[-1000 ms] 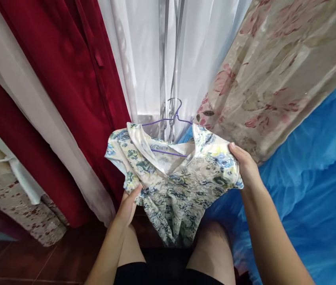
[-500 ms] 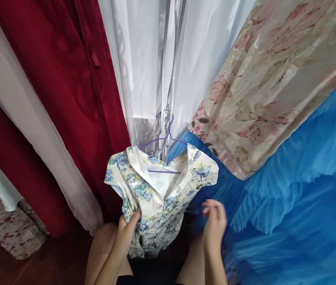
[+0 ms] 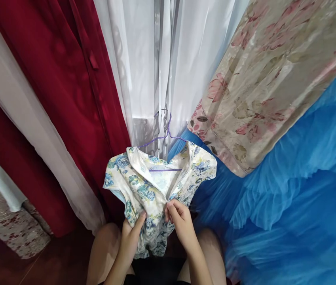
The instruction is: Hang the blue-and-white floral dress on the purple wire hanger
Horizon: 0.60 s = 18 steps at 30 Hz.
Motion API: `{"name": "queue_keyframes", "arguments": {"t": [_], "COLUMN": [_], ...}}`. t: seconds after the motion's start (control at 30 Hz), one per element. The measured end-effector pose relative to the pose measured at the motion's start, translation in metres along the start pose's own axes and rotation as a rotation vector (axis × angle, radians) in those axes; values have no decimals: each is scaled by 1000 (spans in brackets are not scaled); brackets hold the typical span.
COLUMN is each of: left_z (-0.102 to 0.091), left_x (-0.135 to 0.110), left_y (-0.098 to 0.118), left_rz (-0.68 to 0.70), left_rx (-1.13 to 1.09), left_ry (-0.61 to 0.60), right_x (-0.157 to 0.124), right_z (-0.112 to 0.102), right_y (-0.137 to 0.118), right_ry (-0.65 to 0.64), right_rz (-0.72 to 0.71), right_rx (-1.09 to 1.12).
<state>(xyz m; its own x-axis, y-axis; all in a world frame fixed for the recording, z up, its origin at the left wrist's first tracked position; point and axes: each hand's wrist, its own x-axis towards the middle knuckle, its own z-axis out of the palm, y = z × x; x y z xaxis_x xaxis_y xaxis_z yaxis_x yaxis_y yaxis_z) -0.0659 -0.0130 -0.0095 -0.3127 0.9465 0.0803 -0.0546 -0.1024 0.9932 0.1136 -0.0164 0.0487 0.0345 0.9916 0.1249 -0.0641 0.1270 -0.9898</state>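
A white dress (image 3: 144,186) with blue and green flowers hangs on a purple hanger (image 3: 168,133), its neckline open in a V above my knees. My left hand (image 3: 132,231) grips the dress at its left side, thumb on the front of the cloth. At the bottom point of the V, my right hand (image 3: 179,217) pinches the edge of the fabric between thumb and fingers. A zip pull or other fastener there is too small to make out. The lower part of the dress hangs between my legs, bunched and partly hidden by my hands.
Dark red cloth (image 3: 75,79) and pale sheer cloth hang on the left. White drapes (image 3: 138,59) hang behind the hanger. To the right are a beige floral garment (image 3: 262,91) and a ruffled blue tulle skirt (image 3: 298,213). The floor (image 3: 52,261) is dark reddish.
My right hand has moved left, from beside the dress to the bottom of its neckline, and closed on the fabric. My left hand keeps its hold, shifted slightly right.
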Motion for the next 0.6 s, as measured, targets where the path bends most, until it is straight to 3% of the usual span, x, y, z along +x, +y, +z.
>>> {"name": "queue_keyframes", "arguments": {"t": [0.13,0.17,0.2,0.3,0.37,0.47,0.6], "left_z": [3,7,12,33,47,64,75], "left_x": [12,13,14,11,7,3,3], "left_y": [9,10,11,11,11,15,22], "left_rz": [505,601,645,507,361,263,335], "left_rx": [181,240,298,383,365,304,235], "left_ry": [290,258,140,-384,-564,-588,-473], "right_x": [-7,-8,-8,-7,-5,0,6], "right_z": [-8,-9,-9,-7,-5,-8,-23], "right_y": [3,3,3,1,-3,-11,-20], "right_ry": [10,-5,-20,-67,-88,-105,-169], "right_rz": [86,107,121,153,172,180,195], "right_rx": [33,39,44,53,61,70,48]}}
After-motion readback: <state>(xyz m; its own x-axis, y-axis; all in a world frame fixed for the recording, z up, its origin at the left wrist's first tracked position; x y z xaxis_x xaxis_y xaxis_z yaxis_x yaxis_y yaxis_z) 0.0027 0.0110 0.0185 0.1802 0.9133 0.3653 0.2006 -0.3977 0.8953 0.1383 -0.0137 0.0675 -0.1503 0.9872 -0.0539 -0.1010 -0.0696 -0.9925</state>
